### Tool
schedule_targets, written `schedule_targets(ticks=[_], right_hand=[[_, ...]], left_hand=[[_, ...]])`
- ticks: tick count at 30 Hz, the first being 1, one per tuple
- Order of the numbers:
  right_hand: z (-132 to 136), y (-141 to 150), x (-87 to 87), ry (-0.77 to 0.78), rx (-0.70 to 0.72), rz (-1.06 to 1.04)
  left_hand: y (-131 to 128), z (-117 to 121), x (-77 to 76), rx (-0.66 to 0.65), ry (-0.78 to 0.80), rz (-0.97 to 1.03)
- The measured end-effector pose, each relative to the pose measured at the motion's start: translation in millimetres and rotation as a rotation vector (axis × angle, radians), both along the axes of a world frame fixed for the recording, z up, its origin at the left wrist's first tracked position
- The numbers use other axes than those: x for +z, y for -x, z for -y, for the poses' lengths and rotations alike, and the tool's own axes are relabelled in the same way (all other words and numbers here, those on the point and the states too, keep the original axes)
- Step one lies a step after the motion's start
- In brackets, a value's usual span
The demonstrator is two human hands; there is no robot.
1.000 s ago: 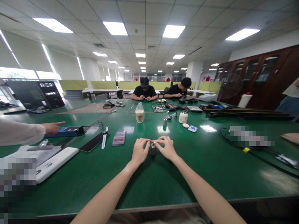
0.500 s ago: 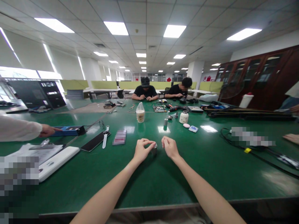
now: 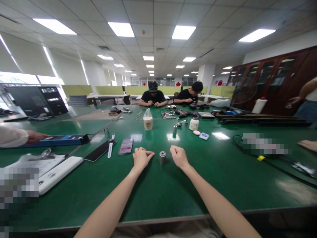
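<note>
A small grey metal cylinder [image 3: 162,158] stands upright on the green table, with holes visible in its top face. To its left is my left hand [image 3: 142,159], thumb and forefinger tips pressed together, apart from the cylinder. My right hand [image 3: 178,156] is on the other side, its fingers curled in; it does not touch the cylinder either. Whatever either hand may hold is too small or hidden. Farther back stands a second metal cylinder [image 3: 174,129], beside small dark metal parts [image 3: 179,124].
Left of my hands lie a pixelated packet [image 3: 126,146], a white watch [image 3: 110,146], a black tablet [image 3: 97,151] and a white case [image 3: 60,175]. A bagged cup [image 3: 148,121] and a white jar [image 3: 194,124] stand ahead. A co-worker's hand [image 3: 36,137] touches a blue device [image 3: 61,140].
Both hands have come off the cylinder: first my right hand drew back and curled, then my left moved away leftward. The co-worker's hand at left has shifted left along with the blue device.
</note>
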State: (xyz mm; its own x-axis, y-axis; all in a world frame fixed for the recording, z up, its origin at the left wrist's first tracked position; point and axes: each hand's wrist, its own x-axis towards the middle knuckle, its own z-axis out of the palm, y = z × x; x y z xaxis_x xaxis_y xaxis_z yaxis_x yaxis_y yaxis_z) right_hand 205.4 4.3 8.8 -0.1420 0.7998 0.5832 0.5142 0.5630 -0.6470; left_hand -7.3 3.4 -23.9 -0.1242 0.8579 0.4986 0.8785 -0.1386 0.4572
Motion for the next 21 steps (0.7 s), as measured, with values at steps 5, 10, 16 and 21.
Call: schedule_targets(ticks=[5,10,16,21], right_hand=[[0,0,-0.6,0.001,-0.002,0.018],[-1,0,-1.8,-0.005,-0.002,0.048],[0,0,-0.8,-0.005,0.002,0.066],[1,1,0.2,0.002,0.006,0.082]], left_hand=[[-13,6,13.9,-0.092,-0.12,0.068],[-30,16,23.5,-0.257,-0.238,0.118],[-36,19,21.4,-0.312,-0.215,0.105],[-36,19,22.3,-0.315,-0.23,0.143]])
